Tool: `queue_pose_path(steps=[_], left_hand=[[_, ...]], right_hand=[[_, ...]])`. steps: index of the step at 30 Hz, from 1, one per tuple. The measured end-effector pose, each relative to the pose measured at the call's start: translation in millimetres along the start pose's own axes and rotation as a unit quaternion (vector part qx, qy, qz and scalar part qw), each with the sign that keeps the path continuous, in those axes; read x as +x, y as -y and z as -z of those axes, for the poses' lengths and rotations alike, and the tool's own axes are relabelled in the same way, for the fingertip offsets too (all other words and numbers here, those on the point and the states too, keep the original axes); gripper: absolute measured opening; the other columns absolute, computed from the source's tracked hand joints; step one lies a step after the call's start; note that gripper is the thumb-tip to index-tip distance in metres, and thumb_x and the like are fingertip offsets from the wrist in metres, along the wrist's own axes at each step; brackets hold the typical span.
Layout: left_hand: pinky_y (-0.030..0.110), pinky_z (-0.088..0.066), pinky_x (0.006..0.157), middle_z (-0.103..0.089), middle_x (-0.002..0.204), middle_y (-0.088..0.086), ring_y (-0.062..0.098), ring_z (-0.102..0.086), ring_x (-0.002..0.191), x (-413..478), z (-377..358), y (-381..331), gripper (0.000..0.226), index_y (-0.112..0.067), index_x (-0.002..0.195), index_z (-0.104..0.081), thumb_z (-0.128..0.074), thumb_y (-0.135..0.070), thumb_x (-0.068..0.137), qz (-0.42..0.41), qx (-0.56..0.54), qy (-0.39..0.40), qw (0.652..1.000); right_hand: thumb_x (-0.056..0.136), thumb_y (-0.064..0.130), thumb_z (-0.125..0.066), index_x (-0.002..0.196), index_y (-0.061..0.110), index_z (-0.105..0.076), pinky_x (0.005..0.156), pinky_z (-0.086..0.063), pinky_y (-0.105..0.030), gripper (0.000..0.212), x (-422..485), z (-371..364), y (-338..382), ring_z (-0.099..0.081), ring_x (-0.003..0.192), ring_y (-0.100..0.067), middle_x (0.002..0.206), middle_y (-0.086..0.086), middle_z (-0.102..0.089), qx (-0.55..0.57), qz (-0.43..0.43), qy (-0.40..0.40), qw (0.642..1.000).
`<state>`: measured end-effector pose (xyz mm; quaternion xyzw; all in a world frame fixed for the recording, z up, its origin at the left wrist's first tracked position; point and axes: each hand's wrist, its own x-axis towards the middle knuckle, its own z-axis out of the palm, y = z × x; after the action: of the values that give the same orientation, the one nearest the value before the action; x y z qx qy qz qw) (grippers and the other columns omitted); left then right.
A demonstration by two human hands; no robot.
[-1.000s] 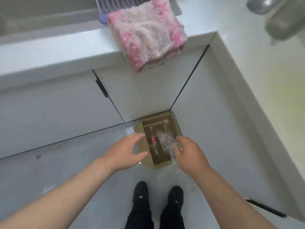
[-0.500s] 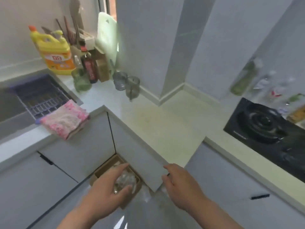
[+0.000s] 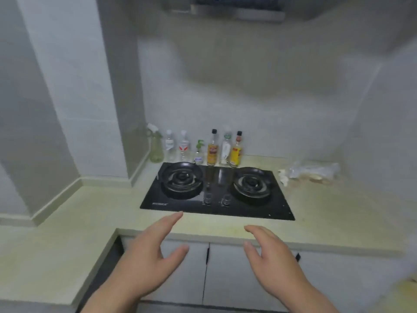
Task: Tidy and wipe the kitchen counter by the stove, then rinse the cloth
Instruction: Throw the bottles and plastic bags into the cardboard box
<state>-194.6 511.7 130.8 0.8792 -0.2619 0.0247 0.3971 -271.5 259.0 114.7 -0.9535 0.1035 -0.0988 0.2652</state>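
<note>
Pale counter (image 3: pixel 90 213) around black stove (image 3: pixel 216 190), tiled walls.

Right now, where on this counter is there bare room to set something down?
Left of the stove, the counter is bare up to the wall. Right of it, bare in front of the bag. Crowded: bottles behind the stove, bag at right rear.
</note>
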Motion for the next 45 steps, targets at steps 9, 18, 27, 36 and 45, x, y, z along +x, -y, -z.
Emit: queue_pose_path(steps=[9, 18, 27, 36, 45], left_hand=[[0.026, -0.047, 0.093, -0.042, 0.133, -0.036, -0.012, -0.051, 0.104, 110.0, -134.5, -114.2, 0.055, -0.047, 0.138, -0.042, -0.06, -0.047, 0.086, -0.1, 0.003, 0.125, 0.987], [0.01, -0.041, 0.086, -0.052, 0.12, -0.04, -0.017, -0.052, 0.107, 233.4, -261.4, -137.0, 0.042, -0.048, 0.125, -0.053, -0.064, -0.042, 0.085, -0.094, -0.034, 0.196, 0.975], [0.019, -0.046, 0.097, -0.069, 0.11, -0.024, -0.005, -0.061, 0.109, 371.5, -370.2, -137.0, 0.032, -0.041, 0.108, -0.064, -0.071, -0.021, 0.085, 0.028, -0.176, 0.253, 0.951], [0.027, -0.051, 0.095, -0.072, 0.109, -0.01, 0.004, -0.065, 0.105, 444.4, -455.8, -163.1, 0.036, -0.024, 0.112, -0.067, -0.078, -0.021, 0.078, 0.099, -0.213, 0.275, 0.932], [0.013, -0.046, 0.077, -0.053, 0.12, -0.01, 0.001, -0.054, 0.103, 506.5, -557.9, -170.3, 0.07, -0.03, 0.136, -0.043, -0.078, -0.016, 0.077, 0.179, -0.112, 0.234, 0.949]], right_hand=[[0.102, 0.033, -0.039, 0.143, 0.029, -0.041, 0.105, -0.03, -0.018, 0.041, -42.9, 117.3, -158.2, -0.039, 0.131, -0.002, 0.146, 0.017, -0.041, -0.002, -0.18, -0.093, 0.979], [0.101, 0.037, -0.039, 0.141, 0.039, -0.036, 0.104, -0.028, -0.017, 0.041, 33.1, 160.4, -280.9, -0.037, 0.132, -0.001, 0.144, 0.022, -0.038, -0.009, -0.255, -0.084, 0.963], [0.099, 0.037, -0.043, 0.142, 0.041, -0.033, 0.107, -0.031, -0.02, 0.044, 157.1, 184.6, -385.0, -0.038, 0.133, -0.003, 0.143, 0.021, -0.036, 0.004, -0.276, -0.036, 0.96], [0.096, 0.03, -0.052, 0.14, 0.032, -0.042, 0.103, -0.033, -0.017, 0.045, 225.9, 195.4, -470.6, -0.048, 0.11, 0.0, 0.138, 0.017, -0.046, 0.02, -0.252, -0.03, 0.967], [0.093, 0.03, -0.057, 0.14, 0.031, -0.045, 0.104, -0.036, -0.019, 0.048, 326.6, 212.3, -576.6, -0.051, 0.119, -0.006, 0.141, 0.018, -0.044, 0.037, -0.15, 0.027, 0.988]])
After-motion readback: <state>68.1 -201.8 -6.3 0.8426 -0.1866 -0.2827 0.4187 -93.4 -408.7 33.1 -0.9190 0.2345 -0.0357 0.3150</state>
